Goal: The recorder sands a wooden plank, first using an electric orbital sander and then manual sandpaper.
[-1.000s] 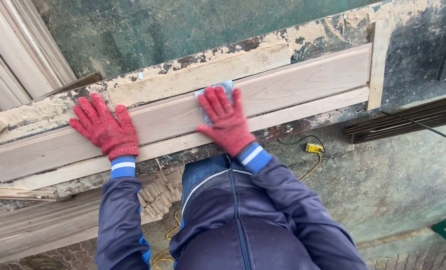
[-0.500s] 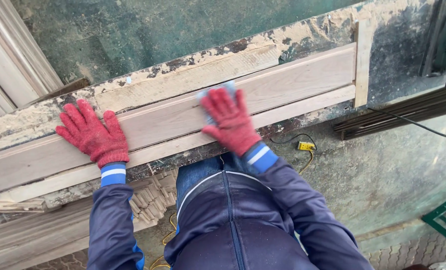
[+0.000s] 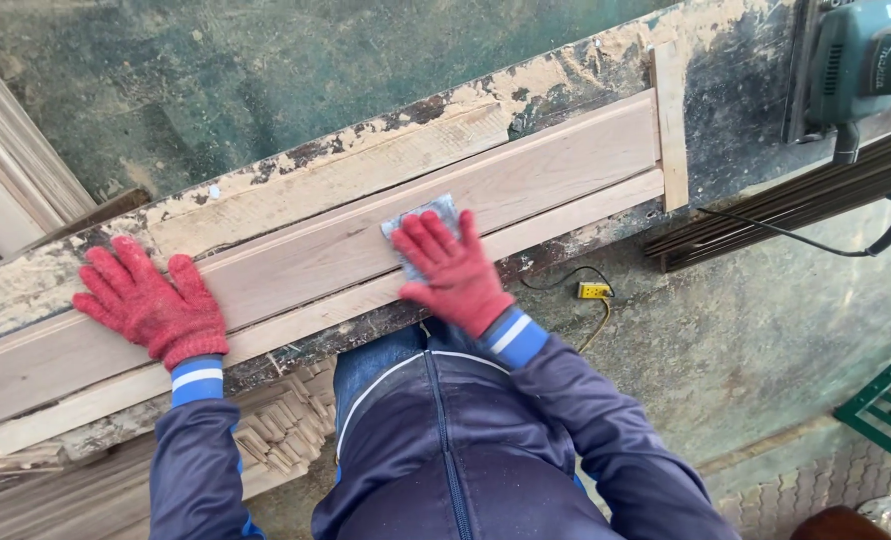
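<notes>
Two red-gloved hands on one long wooden board (image 3: 296, 262) atop the table (image 3: 566, 70). My left hand (image 3: 149, 303) lies spread flat; my right hand (image 3: 450, 268), fingers spread, presses grey sandpaper (image 3: 421, 215) against the board.

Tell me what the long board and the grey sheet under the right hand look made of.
Board: bare, unfinished wood, pale with visible grain, matte. Grey sheet under the right hand: probably sandpaper or abrasive cloth, thin and dull grey; its grit is too small to confirm.

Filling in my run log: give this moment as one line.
left hand: flat on long pale wooden board | right hand: pressing grey sandpaper sheet on board | teal power tool: idle
</notes>
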